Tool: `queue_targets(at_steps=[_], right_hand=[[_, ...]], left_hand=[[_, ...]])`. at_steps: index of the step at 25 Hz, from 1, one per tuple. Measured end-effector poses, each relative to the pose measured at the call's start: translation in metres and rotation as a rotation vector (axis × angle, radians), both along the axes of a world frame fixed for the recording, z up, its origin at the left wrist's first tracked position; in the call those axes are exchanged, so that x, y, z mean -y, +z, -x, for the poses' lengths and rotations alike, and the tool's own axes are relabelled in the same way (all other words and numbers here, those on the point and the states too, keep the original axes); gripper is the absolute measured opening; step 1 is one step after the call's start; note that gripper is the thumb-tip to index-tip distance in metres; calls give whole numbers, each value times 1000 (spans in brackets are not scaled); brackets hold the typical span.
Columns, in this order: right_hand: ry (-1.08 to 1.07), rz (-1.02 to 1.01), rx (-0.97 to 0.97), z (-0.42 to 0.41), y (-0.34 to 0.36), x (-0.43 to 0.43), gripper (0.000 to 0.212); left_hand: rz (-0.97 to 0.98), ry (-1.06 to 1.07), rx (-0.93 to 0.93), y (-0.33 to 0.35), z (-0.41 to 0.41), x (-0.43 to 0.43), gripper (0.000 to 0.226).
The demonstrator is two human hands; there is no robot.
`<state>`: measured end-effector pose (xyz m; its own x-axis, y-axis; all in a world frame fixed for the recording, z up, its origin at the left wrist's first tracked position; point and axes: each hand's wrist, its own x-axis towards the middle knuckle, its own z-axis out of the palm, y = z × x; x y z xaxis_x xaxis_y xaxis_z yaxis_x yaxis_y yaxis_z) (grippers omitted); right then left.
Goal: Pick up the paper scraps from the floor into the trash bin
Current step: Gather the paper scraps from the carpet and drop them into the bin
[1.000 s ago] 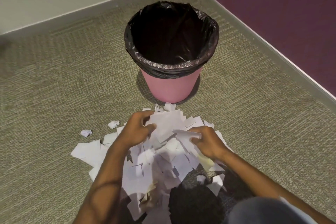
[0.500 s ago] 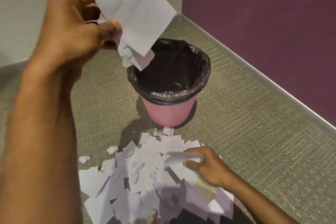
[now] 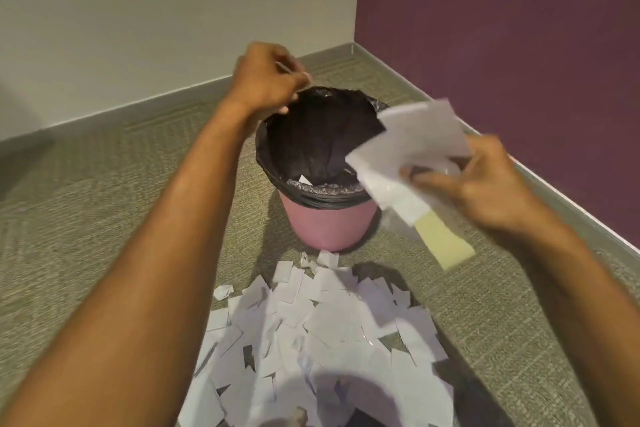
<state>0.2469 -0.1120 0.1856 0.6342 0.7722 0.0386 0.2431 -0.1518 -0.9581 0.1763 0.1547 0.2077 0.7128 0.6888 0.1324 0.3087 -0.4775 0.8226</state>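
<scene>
Paper scraps (image 3: pixel 325 333): white, mostly rectangular torn pieces, heaped on the carpeted floor (image 3: pixel 104 204) just in front of the trash bin (image 3: pixel 329 222); 1 small crumpled bit lay at the heap's left edge.

Trash bin: pink, round, lined with a black bag (image 3: pixel 322 139), standing near the room corner; 1 white scrap was visible inside.

Left hand (image 3: pixel 266 80): over the bin's far-left rim, fingers curled together; whether it gripped anything could not be told.

Right hand (image 3: pixel 485 184): beside the bin's right rim, clamped on a bundle of white sheets (image 3: pixel 412 152) with a pale yellow strip (image 3: pixel 443 243) hanging below, blurred.

Open carpet lay left of the bin; the baseboard (image 3: pixel 571 204) ran close on the right.
</scene>
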Motion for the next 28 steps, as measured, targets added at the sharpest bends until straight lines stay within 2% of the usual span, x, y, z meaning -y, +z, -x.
queue_targets(at_steps=[2,4,5,7,10,12,16,19,22,24,26,28], right_hand=[[-32,-73,56,-17,10,-28,23],[-51,-93,109,-34,8,-58,26],[-53,-73,136,-41,6,-73,28],[-55,-21,173,-54,-1,-98,30],[-67,47,195,-65,-11,-127,31],[-82,133,226,-69,-21,-142,31],[-48,344,363,-68,-43,-160,28],[10,428,414,-63,-49,-163,25],[17,409,420,-63,-51,-163,20],[21,384,338,-63,-51,-159,17],[9,353,299,-63,-49,-155,13],[-26,258,303,-59,-42,-147,13]], left_hand=[[3,347,281,-14,32,-10,9],[-62,748,394,-45,69,-25,11],[-67,879,343,-65,86,-31,12],[-5,913,119,-115,111,-35,12],[21,733,-253,-184,127,-5,8],[20,550,-430,-223,129,29,11],[85,156,-588,-268,118,89,16],[0,-59,-683,-271,111,107,47],[-31,-291,-888,-269,106,108,81],[-29,-403,-1023,-274,101,110,95],[-49,-451,-1092,-283,100,118,100],[-100,-446,-1108,-291,100,126,95]])
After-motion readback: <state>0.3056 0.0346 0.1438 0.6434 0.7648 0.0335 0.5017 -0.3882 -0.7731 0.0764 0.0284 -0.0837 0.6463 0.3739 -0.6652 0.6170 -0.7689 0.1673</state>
